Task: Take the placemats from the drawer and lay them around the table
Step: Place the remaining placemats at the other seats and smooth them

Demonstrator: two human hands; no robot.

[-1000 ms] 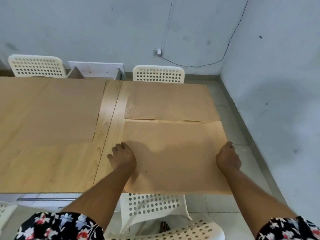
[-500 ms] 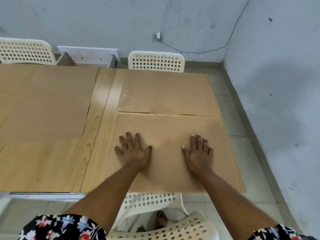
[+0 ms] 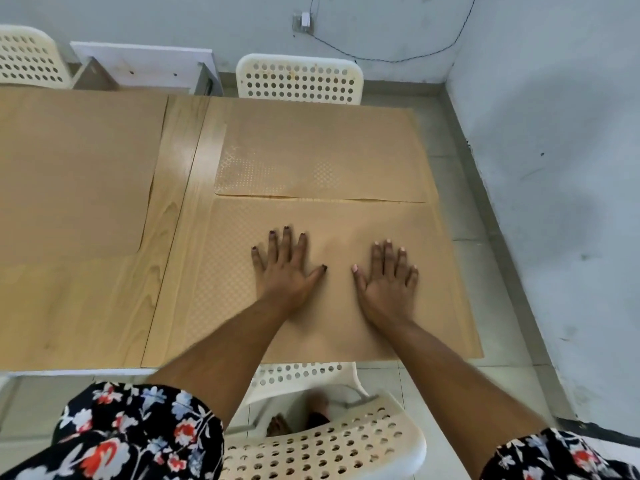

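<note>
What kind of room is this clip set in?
Probably a plain dining corner: a wooden table laid with placemats, white perforated chairs around it, bare painted walls.

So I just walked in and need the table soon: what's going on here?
A person is laying placemats. Both hands, left and right, lie flat and open on the near mat at the table's right end. Another mat lies beyond it and a third to the left.
</note>
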